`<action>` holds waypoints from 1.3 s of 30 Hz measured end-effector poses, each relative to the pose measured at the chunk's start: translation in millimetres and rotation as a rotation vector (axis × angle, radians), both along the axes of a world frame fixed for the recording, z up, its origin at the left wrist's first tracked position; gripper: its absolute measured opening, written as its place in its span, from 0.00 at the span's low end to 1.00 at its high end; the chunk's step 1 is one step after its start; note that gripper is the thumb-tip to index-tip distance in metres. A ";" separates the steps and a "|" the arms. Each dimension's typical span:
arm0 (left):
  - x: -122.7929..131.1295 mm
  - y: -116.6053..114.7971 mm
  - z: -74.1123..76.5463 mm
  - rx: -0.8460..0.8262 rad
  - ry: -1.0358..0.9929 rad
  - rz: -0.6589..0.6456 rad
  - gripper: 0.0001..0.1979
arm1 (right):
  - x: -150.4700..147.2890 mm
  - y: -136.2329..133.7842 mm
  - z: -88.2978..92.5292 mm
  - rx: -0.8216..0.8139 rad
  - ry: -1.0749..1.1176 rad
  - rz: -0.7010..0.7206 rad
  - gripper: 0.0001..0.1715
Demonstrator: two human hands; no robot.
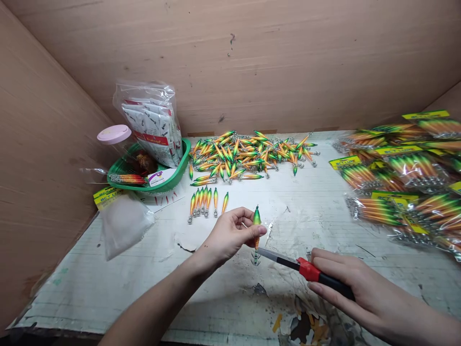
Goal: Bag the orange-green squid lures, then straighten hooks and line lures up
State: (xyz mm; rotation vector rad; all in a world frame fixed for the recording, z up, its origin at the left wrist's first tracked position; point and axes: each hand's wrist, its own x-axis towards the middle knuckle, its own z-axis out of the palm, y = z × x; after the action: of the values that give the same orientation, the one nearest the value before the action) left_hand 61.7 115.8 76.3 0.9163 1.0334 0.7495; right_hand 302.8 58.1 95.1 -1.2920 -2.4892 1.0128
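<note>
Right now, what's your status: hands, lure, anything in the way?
Left hand pinches lure upright. Right hand grips knife, blade tip at lure's lower part. Nothing between them; loose lures lie beyond.

The packed bags [414,178] on the right look blurry and run off the edge. The left hand [230,235] covers the middle of the little fish lure [257,217]. The right hand [363,288] hides the back of the cutter [306,270]. The words on the white packets [153,126] are too small to read.
</note>
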 end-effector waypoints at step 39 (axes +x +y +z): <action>-7.0 -4.6 6.3 0.011 0.010 -0.013 0.20 | -2.2 6.2 8.3 -0.117 0.038 -0.019 0.18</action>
State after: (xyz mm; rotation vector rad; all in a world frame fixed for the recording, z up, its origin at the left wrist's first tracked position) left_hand 54.7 111.2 82.7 0.9364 1.0321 0.7408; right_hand 300.6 64.3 103.4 -1.3125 -2.4178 1.1835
